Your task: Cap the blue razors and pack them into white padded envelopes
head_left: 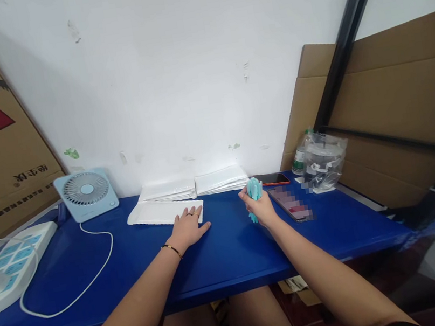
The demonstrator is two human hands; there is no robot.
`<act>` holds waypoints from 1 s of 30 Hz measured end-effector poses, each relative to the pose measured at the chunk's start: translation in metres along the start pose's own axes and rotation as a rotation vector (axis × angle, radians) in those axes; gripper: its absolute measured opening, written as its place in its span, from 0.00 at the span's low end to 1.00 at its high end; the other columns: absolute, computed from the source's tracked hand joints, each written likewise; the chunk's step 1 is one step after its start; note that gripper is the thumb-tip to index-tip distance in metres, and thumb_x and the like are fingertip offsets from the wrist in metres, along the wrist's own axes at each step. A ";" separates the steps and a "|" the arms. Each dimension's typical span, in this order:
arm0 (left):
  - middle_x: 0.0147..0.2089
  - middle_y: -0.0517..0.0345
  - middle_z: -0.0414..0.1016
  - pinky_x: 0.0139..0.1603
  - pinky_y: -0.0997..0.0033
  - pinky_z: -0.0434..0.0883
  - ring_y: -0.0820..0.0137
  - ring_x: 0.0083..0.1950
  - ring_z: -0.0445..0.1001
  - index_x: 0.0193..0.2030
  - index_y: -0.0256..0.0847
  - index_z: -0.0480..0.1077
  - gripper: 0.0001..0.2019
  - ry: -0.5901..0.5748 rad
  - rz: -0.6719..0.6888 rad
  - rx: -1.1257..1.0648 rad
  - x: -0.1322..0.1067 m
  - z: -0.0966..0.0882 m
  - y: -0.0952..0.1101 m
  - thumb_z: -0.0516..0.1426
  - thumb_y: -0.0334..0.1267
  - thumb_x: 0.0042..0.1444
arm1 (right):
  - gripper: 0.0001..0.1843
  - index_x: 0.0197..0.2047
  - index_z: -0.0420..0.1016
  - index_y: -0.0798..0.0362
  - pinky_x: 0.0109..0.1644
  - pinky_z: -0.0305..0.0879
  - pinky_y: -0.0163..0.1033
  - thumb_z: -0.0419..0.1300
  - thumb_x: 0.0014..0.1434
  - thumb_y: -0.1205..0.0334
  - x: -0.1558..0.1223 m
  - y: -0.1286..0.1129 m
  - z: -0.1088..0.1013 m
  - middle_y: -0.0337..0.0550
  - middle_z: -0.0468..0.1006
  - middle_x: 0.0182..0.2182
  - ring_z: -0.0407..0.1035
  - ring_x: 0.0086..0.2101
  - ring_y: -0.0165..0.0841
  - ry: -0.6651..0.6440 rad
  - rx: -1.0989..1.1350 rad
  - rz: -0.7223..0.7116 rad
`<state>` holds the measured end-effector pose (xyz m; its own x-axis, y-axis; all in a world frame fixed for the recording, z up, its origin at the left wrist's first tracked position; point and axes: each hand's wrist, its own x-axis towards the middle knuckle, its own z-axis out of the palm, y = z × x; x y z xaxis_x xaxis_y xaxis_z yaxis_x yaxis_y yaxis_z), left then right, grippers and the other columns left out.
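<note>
My left hand (188,226) lies flat with its fingers spread, resting on the right end of a white envelope-like packet (155,213). In my right hand (263,208) is a bundle of thin turquoise sticks (254,189), held upright above the table; what exactly they are is too small to tell. Behind the packet, against the wall, are two stacks of similar white packets, a left stack (168,189) and a right stack (220,179). A phone with a lit screen (291,203) lies just right of my right hand.
The blue table (224,260) meets a white wall. At the left stand a light-blue fan (87,193), its white cable (109,255) and a power strip (20,263). Toward the right are a dark red-edged phone (273,179), a bottle (298,161) and a clear plastic bag (323,161).
</note>
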<state>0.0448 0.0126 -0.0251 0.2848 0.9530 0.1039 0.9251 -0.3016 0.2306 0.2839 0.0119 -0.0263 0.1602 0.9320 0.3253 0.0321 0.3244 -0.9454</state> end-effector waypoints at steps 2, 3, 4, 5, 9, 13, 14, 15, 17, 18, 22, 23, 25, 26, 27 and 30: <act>0.65 0.44 0.55 0.60 0.46 0.52 0.49 0.66 0.49 0.65 0.42 0.51 0.33 -0.064 0.036 -0.013 -0.007 -0.002 0.001 0.47 0.57 0.55 | 0.17 0.30 0.67 0.53 0.15 0.51 0.31 0.63 0.46 0.48 0.000 0.003 0.000 0.31 0.60 0.13 0.53 0.13 0.24 0.001 -0.002 0.055; 0.64 0.44 0.58 0.59 0.48 0.54 0.49 0.65 0.52 0.65 0.42 0.51 0.34 -0.071 0.057 -0.033 -0.013 -0.004 0.002 0.47 0.57 0.55 | 0.18 0.31 0.67 0.53 0.14 0.50 0.31 0.63 0.46 0.48 0.001 0.003 -0.001 0.30 0.60 0.13 0.52 0.12 0.24 -0.009 -0.004 0.092; 0.62 0.43 0.61 0.58 0.51 0.56 0.50 0.63 0.56 0.65 0.41 0.51 0.35 -0.068 0.077 -0.063 -0.021 -0.007 0.004 0.48 0.58 0.54 | 0.18 0.31 0.67 0.53 0.13 0.50 0.31 0.63 0.46 0.47 0.001 0.003 -0.002 0.30 0.60 0.13 0.52 0.12 0.24 -0.027 -0.003 0.130; 0.60 0.43 0.63 0.56 0.54 0.58 0.51 0.61 0.60 0.65 0.42 0.51 0.36 -0.065 0.094 -0.103 -0.031 -0.009 0.006 0.49 0.58 0.54 | 0.18 0.31 0.67 0.53 0.13 0.49 0.31 0.63 0.46 0.48 0.002 0.001 -0.003 0.30 0.59 0.12 0.52 0.12 0.24 -0.052 0.001 0.163; 0.50 0.51 0.71 0.53 0.62 0.62 0.60 0.50 0.69 0.59 0.47 0.60 0.29 -0.062 0.135 -0.336 -0.081 -0.017 0.007 0.52 0.56 0.52 | 0.16 0.33 0.69 0.54 0.12 0.45 0.29 0.66 0.43 0.54 0.003 -0.008 0.001 0.28 0.59 0.11 0.50 0.11 0.22 -0.237 -0.019 0.287; 0.30 0.63 0.72 0.60 0.58 0.53 0.68 0.34 0.71 0.39 0.43 0.69 0.19 -0.131 0.120 -0.390 -0.114 -0.021 0.002 0.53 0.56 0.51 | 0.15 0.31 0.70 0.55 0.11 0.43 0.28 0.67 0.41 0.59 0.000 -0.011 0.017 0.28 0.58 0.11 0.49 0.11 0.21 -0.282 0.020 0.341; 0.27 0.64 0.70 0.59 0.57 0.54 0.69 0.32 0.70 0.37 0.43 0.68 0.20 -0.138 0.092 -0.367 -0.115 -0.022 0.002 0.53 0.57 0.51 | 0.14 0.31 0.70 0.56 0.11 0.43 0.28 0.67 0.42 0.58 0.000 -0.011 0.020 0.28 0.59 0.11 0.49 0.11 0.21 -0.256 0.065 0.339; 0.27 0.63 0.70 0.57 0.58 0.56 0.68 0.32 0.70 0.37 0.42 0.68 0.21 -0.125 0.061 -0.333 -0.115 -0.022 0.002 0.53 0.58 0.50 | 0.14 0.31 0.70 0.56 0.12 0.43 0.28 0.67 0.42 0.58 0.001 -0.010 0.024 0.28 0.59 0.11 0.49 0.11 0.21 -0.222 0.125 0.333; 0.37 0.55 0.72 0.53 0.57 0.59 0.61 0.41 0.70 0.42 0.42 0.67 0.26 -0.036 0.012 -0.234 -0.108 -0.022 0.007 0.55 0.62 0.44 | 0.14 0.30 0.69 0.55 0.12 0.44 0.28 0.66 0.44 0.57 0.006 -0.009 0.027 0.27 0.58 0.11 0.48 0.11 0.20 -0.130 0.285 0.319; 0.45 0.50 0.71 0.54 0.56 0.58 0.56 0.49 0.67 0.47 0.42 0.66 0.32 0.014 -0.008 -0.175 -0.102 -0.021 0.011 0.56 0.63 0.40 | 0.14 0.30 0.68 0.55 0.12 0.45 0.28 0.67 0.44 0.57 0.008 -0.008 0.028 0.27 0.57 0.11 0.47 0.11 0.20 -0.082 0.380 0.312; 0.60 0.37 0.58 0.56 0.46 0.52 0.44 0.62 0.52 0.63 0.40 0.51 0.54 0.001 -0.096 -0.028 -0.075 -0.013 0.032 0.60 0.64 0.29 | 0.13 0.26 0.66 0.55 0.15 0.51 0.28 0.66 0.46 0.58 0.019 -0.008 0.023 0.27 0.58 0.11 0.50 0.12 0.20 0.060 0.736 0.336; 0.59 0.36 0.59 0.55 0.46 0.53 0.44 0.61 0.54 0.64 0.40 0.49 0.53 -0.029 -0.117 -0.020 -0.069 -0.011 0.037 0.60 0.61 0.31 | 0.13 0.25 0.65 0.54 0.17 0.55 0.29 0.66 0.46 0.58 0.021 -0.008 0.022 0.27 0.59 0.11 0.53 0.13 0.20 0.083 0.796 0.350; 0.56 0.37 0.62 0.52 0.49 0.58 0.46 0.58 0.58 0.64 0.39 0.48 0.49 -0.054 -0.131 -0.015 -0.059 -0.007 0.043 0.60 0.53 0.36 | 0.15 0.24 0.63 0.54 0.23 0.63 0.31 0.66 0.47 0.58 0.022 -0.008 0.018 0.30 0.63 0.12 0.62 0.16 0.24 0.116 0.870 0.364; 0.56 0.38 0.63 0.50 0.52 0.59 0.48 0.57 0.60 0.64 0.38 0.48 0.47 -0.050 -0.124 -0.014 -0.055 -0.005 0.045 0.60 0.48 0.37 | 0.15 0.23 0.62 0.53 0.27 0.65 0.33 0.66 0.47 0.57 0.022 -0.008 0.016 0.31 0.65 0.13 0.67 0.20 0.27 0.118 0.882 0.367; 0.55 0.39 0.63 0.49 0.54 0.60 0.49 0.56 0.62 0.64 0.38 0.49 0.45 -0.041 -0.106 -0.014 -0.053 -0.004 0.046 0.59 0.44 0.37 | 0.16 0.23 0.62 0.53 0.30 0.67 0.34 0.66 0.47 0.57 0.022 -0.007 0.015 0.33 0.67 0.15 0.71 0.24 0.30 0.114 0.884 0.369; 0.53 0.44 0.64 0.47 0.59 0.62 0.54 0.51 0.66 0.61 0.41 0.52 0.40 0.005 -0.037 -0.020 -0.050 -0.004 0.048 0.57 0.35 0.37 | 0.17 0.22 0.61 0.53 0.34 0.66 0.35 0.66 0.46 0.56 0.020 -0.004 0.011 0.37 0.72 0.19 0.75 0.35 0.37 0.097 0.883 0.383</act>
<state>0.0747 -0.0495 -0.0155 0.2491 0.9633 0.0997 0.9297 -0.2667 0.2540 0.2760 0.0309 -0.0157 0.0879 0.9952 -0.0424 -0.7858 0.0431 -0.6170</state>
